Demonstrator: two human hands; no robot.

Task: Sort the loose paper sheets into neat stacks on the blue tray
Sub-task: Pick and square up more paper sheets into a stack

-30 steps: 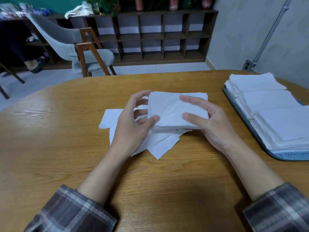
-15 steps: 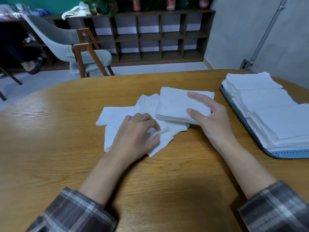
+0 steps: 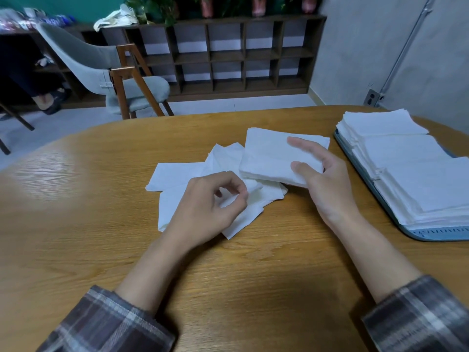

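right hand is gripping a paper stack just left of the blue tray. left hand is pinching loose sheets farther left.

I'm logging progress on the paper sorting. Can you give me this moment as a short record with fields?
left hand: fingers curled over the loose sheets on the table; whether it pinches one is unclear
right hand: holds a small stack at its near right corner, overlapping the loose sheets
blue tray: at the table's right side, bearing three stacks in a row
left to do: the loose sheets and the small stack are not yet on the blue tray
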